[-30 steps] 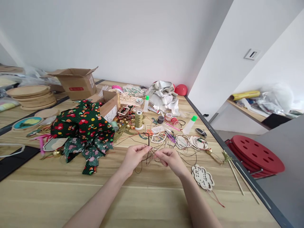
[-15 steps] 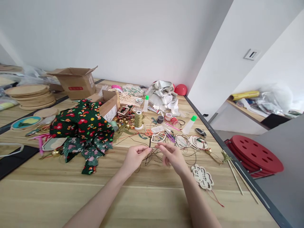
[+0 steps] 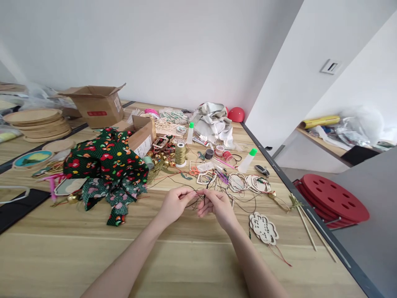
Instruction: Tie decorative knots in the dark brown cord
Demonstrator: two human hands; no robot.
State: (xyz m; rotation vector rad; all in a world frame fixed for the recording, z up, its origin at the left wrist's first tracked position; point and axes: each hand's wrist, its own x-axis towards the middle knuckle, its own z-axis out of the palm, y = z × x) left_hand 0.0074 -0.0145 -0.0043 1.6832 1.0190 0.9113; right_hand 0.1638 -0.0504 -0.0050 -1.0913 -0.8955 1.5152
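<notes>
Nearer than the spool (image 3: 180, 156), left hand (image 3: 175, 204) and right hand (image 3: 218, 207) pinch black cord (image 3: 207, 186); the dark edge (image 3: 361, 286) of the table (image 3: 192, 265) runs rightward of the spool.

The left hand (image 3: 176, 203) and right hand (image 3: 219, 207) cover the pinched stretch of a dark cord (image 3: 211, 180), a flower-shaped wooden tag (image 3: 264, 229) appears too small to read, and the frame's left edge crops a black panel (image 3: 32, 207).

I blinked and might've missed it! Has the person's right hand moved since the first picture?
Yes: the right hand has moved left, a bit farther from the wavy-edged wooden plaque.
</notes>
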